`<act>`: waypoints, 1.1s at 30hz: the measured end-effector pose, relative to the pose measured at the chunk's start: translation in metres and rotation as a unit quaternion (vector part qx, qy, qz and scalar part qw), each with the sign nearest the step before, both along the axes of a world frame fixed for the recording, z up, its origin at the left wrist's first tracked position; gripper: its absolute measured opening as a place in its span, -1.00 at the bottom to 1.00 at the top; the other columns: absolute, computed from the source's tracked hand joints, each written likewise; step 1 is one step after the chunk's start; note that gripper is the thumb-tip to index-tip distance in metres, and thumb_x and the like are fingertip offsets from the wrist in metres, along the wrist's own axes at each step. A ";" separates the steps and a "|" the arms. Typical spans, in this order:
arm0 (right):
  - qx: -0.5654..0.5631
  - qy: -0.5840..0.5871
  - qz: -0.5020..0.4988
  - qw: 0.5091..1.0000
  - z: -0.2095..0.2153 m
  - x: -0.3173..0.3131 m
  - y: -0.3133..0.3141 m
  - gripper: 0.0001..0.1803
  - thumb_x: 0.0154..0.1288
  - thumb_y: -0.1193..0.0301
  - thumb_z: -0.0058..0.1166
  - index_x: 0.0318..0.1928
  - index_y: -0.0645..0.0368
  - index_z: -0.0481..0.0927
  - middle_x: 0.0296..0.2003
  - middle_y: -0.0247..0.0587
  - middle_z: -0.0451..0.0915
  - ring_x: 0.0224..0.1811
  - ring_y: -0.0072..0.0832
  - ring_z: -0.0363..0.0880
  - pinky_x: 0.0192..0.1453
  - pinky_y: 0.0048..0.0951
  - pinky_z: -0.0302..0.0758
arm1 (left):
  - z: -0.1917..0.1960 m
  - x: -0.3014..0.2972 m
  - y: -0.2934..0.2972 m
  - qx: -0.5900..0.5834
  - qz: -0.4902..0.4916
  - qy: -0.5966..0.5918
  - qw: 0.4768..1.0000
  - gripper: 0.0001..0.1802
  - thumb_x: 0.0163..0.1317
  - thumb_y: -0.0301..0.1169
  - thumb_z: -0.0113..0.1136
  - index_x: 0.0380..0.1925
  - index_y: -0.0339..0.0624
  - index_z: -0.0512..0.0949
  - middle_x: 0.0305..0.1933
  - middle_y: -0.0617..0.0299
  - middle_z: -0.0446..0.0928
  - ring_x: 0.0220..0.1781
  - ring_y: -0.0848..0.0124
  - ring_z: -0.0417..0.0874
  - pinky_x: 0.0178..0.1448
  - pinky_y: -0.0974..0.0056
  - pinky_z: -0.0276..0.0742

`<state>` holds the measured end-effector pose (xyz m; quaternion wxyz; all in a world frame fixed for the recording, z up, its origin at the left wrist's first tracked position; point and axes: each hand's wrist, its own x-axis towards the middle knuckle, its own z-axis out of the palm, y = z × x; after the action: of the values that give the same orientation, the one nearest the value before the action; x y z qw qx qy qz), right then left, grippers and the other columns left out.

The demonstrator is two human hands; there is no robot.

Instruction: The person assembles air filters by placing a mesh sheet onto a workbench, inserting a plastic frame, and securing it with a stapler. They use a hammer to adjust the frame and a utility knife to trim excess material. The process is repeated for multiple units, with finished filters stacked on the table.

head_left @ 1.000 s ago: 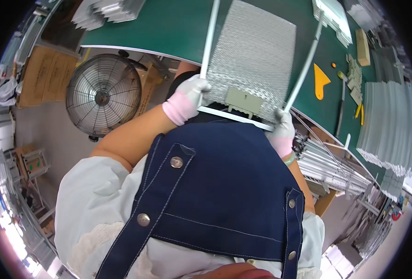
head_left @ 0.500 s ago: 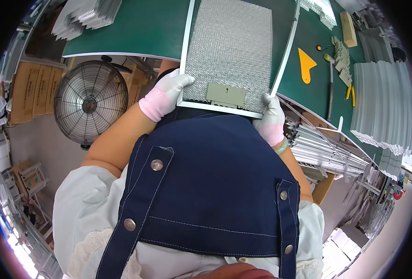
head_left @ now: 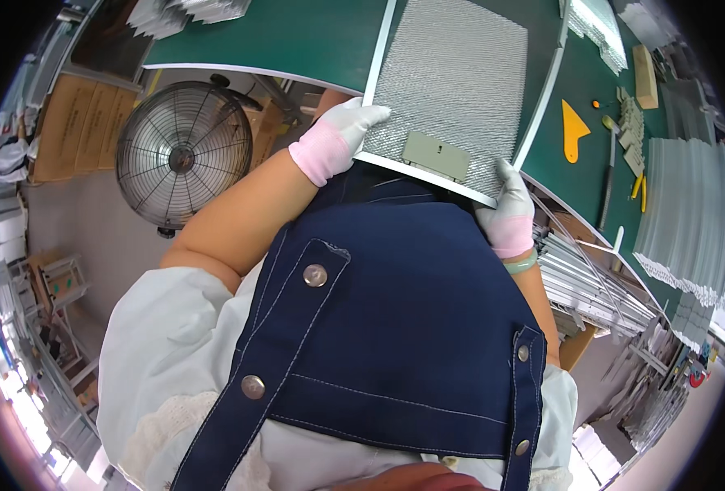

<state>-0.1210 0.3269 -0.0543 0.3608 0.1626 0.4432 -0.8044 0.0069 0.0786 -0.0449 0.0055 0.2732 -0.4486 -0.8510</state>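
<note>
A flat silver mesh panel [head_left: 460, 74] lies inside a white metal frame [head_left: 376, 61], whose near end overhangs the table edge towards me. At the near end of the mesh sits a small grey-green plate [head_left: 437, 155], close against the near rail. My left hand [head_left: 339, 141], in a white glove with a pink cuff, grips the near left corner, its thumb over the mesh. Gloved the same way, my right hand [head_left: 509, 206] is closed at the near right corner. Its thumb presses by the mesh edge and hides the corner joint; its other fingers are mostly out of sight.
The green table [head_left: 272, 53] carries a yellow scraper [head_left: 573, 131], yellow-handled pliers [head_left: 640, 192], a hammer-like tool [head_left: 609, 168], a wooden block [head_left: 645, 76] and stacked pleated sheets [head_left: 681, 213]. A floor fan [head_left: 184, 159] stands left, before cardboard boxes [head_left: 80, 127]. Metal strips [head_left: 587, 274] lie below the table.
The dark gap between mesh and near rail has closed, and the plate's lower part has gone behind the rail. Both hands keep their corners. The whole view has shifted.
</note>
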 end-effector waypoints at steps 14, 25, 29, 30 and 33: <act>0.014 -0.059 0.222 0.973 0.011 -0.001 0.005 -0.72 0.39 0.40 0.10 -0.02 0.38 0.57 -0.12 0.00 0.66 -0.15 -0.23 0.71 -0.13 -0.23 0.74 | 0.002 0.019 -0.005 0.054 -0.124 0.017 0.991 -0.46 0.03 -0.59 0.46 0.07 -0.24 0.57 0.08 0.07 0.63 0.11 0.20 0.68 0.24 0.14 0.62; 0.053 -0.017 0.157 0.986 -0.003 -0.008 0.014 -0.83 0.33 0.48 0.13 -0.15 0.32 0.59 -0.20 -0.07 0.64 -0.14 -0.21 0.67 -0.08 -0.08 0.68 | -0.009 0.013 0.001 -0.026 -0.081 0.053 0.995 -0.48 0.07 -0.55 0.45 0.09 -0.25 0.57 0.08 0.10 0.63 0.14 0.27 0.66 0.21 0.25 0.63; 0.036 -0.025 0.082 0.996 0.000 0.000 0.001 -0.81 0.34 0.48 0.14 -0.10 0.31 0.57 -0.16 -0.07 0.62 -0.10 -0.19 0.66 0.00 -0.05 0.66 | -0.012 0.010 0.000 0.083 -0.149 -0.019 0.985 -0.61 0.33 -0.35 0.27 0.08 -0.34 0.54 0.10 0.13 0.60 0.16 0.33 0.64 0.20 0.21 0.65; 0.029 -0.034 0.056 0.997 0.003 0.002 -0.002 -0.80 0.34 0.48 0.14 -0.08 0.31 0.56 -0.15 -0.07 0.62 -0.09 -0.19 0.66 0.02 -0.05 0.66 | -0.001 0.008 0.005 0.044 -0.156 -0.071 0.984 -0.58 0.44 -0.23 0.13 0.09 -0.38 0.53 0.10 0.13 0.59 0.17 0.33 0.63 0.20 0.18 0.64; -0.023 -0.051 0.068 0.996 0.004 -0.002 0.002 -0.78 0.36 0.49 0.14 -0.04 0.32 0.54 -0.13 -0.07 0.61 -0.09 -0.17 0.65 0.05 -0.05 0.65 | 0.003 0.008 -0.001 0.057 -0.198 -0.003 0.979 -0.60 0.41 -0.25 0.17 0.06 -0.37 0.54 0.07 0.14 0.61 0.12 0.34 0.65 0.19 0.21 0.64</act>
<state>-0.1232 0.3292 -0.0506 0.4405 0.1641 0.4155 -0.7788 0.0149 0.0777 -0.0418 -0.1795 0.1814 -0.4448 -0.8585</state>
